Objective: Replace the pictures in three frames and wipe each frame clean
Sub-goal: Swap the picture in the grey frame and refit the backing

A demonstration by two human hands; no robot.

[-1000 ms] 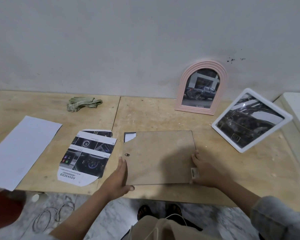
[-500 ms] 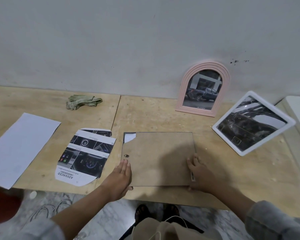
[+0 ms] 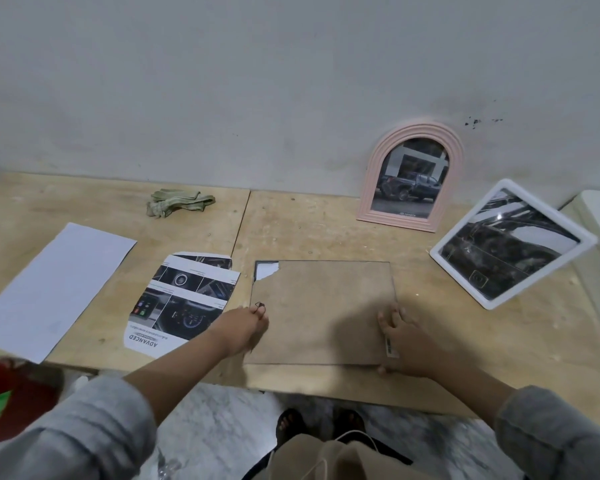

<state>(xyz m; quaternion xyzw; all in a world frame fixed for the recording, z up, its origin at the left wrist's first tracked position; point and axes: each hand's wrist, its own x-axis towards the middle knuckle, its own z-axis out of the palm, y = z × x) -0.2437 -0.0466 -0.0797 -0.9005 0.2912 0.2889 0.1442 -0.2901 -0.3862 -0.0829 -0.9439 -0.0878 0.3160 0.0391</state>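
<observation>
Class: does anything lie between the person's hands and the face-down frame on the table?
Nothing visible does. The left hand touches the face-down frame at its left edge; the right hand grips its right edge.

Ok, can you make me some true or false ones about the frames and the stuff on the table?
1. The pink arched frame leans on the wall. True.
2. The green cloth lies on the frame's backing board. False: it lies apart, near the wall.
3. The white frame is empty. False: it holds a car picture.
4. The left hand is at the board's left edge. True.
5. The right hand holds the cloth. False: it is at the board's right edge.
</observation>
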